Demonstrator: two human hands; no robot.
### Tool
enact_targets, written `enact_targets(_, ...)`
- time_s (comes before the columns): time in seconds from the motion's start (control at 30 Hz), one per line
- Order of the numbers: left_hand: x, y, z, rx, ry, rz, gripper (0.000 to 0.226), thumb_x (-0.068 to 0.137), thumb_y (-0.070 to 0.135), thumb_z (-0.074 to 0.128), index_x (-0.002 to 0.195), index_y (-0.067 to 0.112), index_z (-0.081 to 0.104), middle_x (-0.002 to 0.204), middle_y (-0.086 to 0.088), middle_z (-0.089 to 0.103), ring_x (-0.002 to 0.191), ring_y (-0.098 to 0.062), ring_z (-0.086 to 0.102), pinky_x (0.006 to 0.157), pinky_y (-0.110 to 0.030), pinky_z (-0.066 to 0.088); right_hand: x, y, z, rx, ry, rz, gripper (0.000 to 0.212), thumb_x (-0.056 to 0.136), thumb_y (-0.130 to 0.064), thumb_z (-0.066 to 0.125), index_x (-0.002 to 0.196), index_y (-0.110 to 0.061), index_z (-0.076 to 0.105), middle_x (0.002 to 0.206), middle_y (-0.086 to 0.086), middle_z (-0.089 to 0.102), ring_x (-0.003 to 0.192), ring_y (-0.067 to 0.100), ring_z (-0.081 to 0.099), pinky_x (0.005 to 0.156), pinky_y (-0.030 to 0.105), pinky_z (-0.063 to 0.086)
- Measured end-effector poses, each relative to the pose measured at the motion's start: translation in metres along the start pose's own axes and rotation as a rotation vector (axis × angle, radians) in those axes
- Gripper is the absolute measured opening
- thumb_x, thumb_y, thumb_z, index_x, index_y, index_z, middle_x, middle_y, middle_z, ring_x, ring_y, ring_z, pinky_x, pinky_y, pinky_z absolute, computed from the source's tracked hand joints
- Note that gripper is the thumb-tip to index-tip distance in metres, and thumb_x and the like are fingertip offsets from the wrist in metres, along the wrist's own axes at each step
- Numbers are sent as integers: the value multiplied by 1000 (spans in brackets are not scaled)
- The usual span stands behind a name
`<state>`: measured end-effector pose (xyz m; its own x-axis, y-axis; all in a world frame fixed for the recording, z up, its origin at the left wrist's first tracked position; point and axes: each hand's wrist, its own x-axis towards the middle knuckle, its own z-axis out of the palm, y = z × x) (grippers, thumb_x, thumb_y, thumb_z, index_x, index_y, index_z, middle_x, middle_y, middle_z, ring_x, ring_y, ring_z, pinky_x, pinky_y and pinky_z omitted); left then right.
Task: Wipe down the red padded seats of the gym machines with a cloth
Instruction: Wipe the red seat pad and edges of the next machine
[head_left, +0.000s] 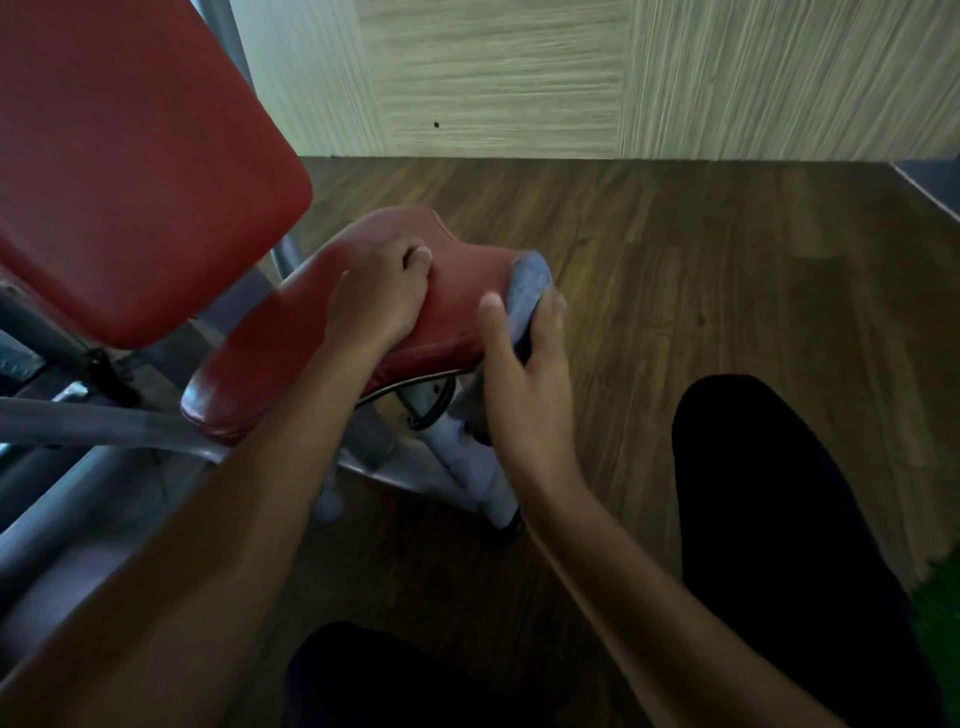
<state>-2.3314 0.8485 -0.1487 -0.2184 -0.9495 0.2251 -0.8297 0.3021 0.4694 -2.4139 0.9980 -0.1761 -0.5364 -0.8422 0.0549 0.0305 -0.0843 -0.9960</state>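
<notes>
A red padded seat (291, 358) of a gym machine lies in the middle of the view, under a larger red back pad (130, 171) at upper left. My left hand (376, 299) rests on top of the seat with its fingers curled against the padding. At the seat's front right edge, my right hand (524, 374) grips a grey-blue cloth (527, 283) and presses it against that edge. The picture is blurred by motion.
Grey metal frame tubes (88, 423) run under and left of the seat, and a white post (480, 475) stands below it. Dark wooden floor (701, 260) spreads to the right, up to a pale wood-grain wall (571, 73). My dark-clad knees (779, 519) fill the lower right.
</notes>
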Motion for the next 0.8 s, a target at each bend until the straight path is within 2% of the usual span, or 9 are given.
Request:
enact_targets(0.1, 0, -2, 0, 14, 3, 5, 41, 102, 36, 36, 130, 21, 61, 134, -11, 62, 123, -34, 55, 108, -47, 39, -14, 4, -2, 5, -48, -48, 86, 90, -68, 47, 157, -30, 10, 165, -11, 11, 150, 3, 13, 122, 41, 22)
enact_targets(0.2, -1, 0, 0, 32, 6, -14, 40, 104, 35, 35, 133, 22, 60, 137, -12, 60, 126, -34, 54, 109, -47, 39, 15, -6, 3, -4, 33, 7, 89, 84, -75, 49, 155, -27, 23, 161, 1, 29, 148, 18, 28, 117, 49, 32)
enact_targets(0.27, -1, 2, 0, 43, 0, -16, 39, 104, 35, 36, 132, 23, 60, 137, -13, 60, 125, -34, 54, 108, -46, 39, 17, -3, 5, 23, 25, 32, 91, 80, -79, 48, 151, -26, 28, 157, 3, 35, 145, 21, 34, 114, 51, 36)
enact_targets(0.4, 0, -1, 1, 39, -3, 3, 41, 101, 38, 34, 128, 26, 62, 132, -9, 63, 119, -35, 57, 104, -46, 42, -26, 3, -1, 31, -53, -37, 83, 93, -61, 50, 158, -31, 9, 165, -12, 6, 150, 0, 7, 124, 35, 16)
enact_targets(0.43, 0, -2, 1, 34, -6, -4, 42, 101, 38, 33, 130, 26, 61, 133, -9, 63, 120, -34, 57, 105, -46, 42, -22, 5, 0, 31, -38, -60, 84, 93, -60, 51, 158, -29, 7, 166, -12, 5, 150, 1, 7, 124, 36, 16)
enact_targets(0.57, 0, 0, 0, 36, -16, -40, 42, 102, 38, 35, 135, 25, 59, 140, -9, 58, 127, -34, 53, 109, -46, 39, 17, -1, 5, 2, 31, 7, 96, 79, -82, 48, 154, -27, 22, 160, 2, 31, 147, 20, 31, 115, 50, 35)
enact_targets(0.63, 0, 1, -1, 38, -20, -31, 43, 101, 38, 34, 134, 24, 59, 139, -9, 59, 126, -34, 54, 109, -46, 39, -1, 6, 3, 33, 1, -17, 91, 81, -79, 48, 154, -31, 22, 161, 0, 28, 148, 18, 28, 116, 49, 33)
enact_targets(0.73, -1, 0, -1, 25, -26, -38, 45, 100, 40, 32, 134, 26, 58, 139, -9, 59, 126, -34, 54, 109, -47, 39, -19, 11, 1, 50, -48, -50, 86, 90, -66, 51, 157, -32, 10, 166, -10, 10, 150, 3, 12, 123, 39, 21)
enact_targets(0.8, -2, 1, -1, 29, -20, -45, 44, 101, 38, 33, 136, 26, 57, 140, -9, 58, 127, -34, 53, 110, -46, 39, 2, 9, 4, 33, 11, -47, 86, 85, -74, 50, 155, -34, 20, 161, -4, 27, 148, 13, 27, 117, 45, 32)
